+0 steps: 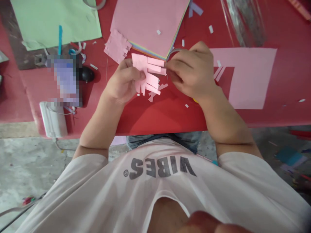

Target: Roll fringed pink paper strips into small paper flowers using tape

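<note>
My left hand [123, 81] pinches a piece of pink paper [148, 72], its edge cut into ragged strips. My right hand [191, 71] is closed around a pair of scissors [173, 54], with only a thin metal-looking finger loop showing and the blades hidden. That hand sits against the paper's right edge. Just beyond my hands lies a stack of coloured paper [145, 26] with a pink top sheet, next to a second fringed pink piece [117, 46]. Small paper scraps are scattered near my hands.
Everything lies on a red table [157, 116] with a near edge. A pink sheet with a cut-out [252, 77] lies right, a green sheet [53, 19] far left. A pixelated object [64, 81], dark round object [87, 73] and white power strip [53, 119] stand left. Concrete floor lies below.
</note>
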Tool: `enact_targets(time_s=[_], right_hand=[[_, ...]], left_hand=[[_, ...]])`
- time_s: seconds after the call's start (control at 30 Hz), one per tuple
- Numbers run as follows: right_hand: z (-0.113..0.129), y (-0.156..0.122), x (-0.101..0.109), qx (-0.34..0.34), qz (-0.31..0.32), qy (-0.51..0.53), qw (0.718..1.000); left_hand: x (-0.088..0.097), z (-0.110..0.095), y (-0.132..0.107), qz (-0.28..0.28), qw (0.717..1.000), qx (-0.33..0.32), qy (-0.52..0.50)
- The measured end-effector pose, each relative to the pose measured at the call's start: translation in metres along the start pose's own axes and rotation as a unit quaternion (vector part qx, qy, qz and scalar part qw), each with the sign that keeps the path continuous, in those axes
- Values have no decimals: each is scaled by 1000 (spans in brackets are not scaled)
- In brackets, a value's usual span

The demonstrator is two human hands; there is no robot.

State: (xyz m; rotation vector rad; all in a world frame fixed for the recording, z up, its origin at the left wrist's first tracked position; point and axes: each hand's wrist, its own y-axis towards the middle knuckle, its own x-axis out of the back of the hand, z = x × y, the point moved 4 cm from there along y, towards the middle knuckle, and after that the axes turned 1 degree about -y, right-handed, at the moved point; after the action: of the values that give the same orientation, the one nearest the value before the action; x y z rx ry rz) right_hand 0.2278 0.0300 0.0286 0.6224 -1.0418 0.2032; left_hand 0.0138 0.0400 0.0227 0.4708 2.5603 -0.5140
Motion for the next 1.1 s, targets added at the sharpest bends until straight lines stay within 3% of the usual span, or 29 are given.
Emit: enact_targets(time_s=[0.1,0.23,0.37,0.53,0.63,0.7,0.8,0.87,0.93,1.03,1.1], right_hand=[[3,2,-1,14,42,13,999],[10,3,1,4,69,33,997],[15,3,3,4,61,42,997],[19,3,8,-12,-21,181,983],[16,3,6,-116,-52,312,941],[13,4,2,-181,-48,424,886],[11,5,-8,-229,-1,539,810],[8,6,-12,-246,17,559,792],[6,6,-8,-235,-24,518,822],[9,4,8,-171,-132,346,913],[14,1,12,-132,-133,233,954]], left_hand=[[1,-2,5,95,994,-20,53],[0,-5,7,147,987,-26,63],[-3,-9,3,168,983,-12,68],[1,-14,-4,147,979,3,141],[-4,-18,-10,140,967,4,212],[-10,-20,-14,133,964,15,228],[-13,-19,-17,117,971,34,203],[-11,-16,-16,115,976,16,187],[-6,-13,-12,94,983,-9,156],[1,-9,-6,19,996,-22,90],[0,-8,-3,3,997,-32,72]])
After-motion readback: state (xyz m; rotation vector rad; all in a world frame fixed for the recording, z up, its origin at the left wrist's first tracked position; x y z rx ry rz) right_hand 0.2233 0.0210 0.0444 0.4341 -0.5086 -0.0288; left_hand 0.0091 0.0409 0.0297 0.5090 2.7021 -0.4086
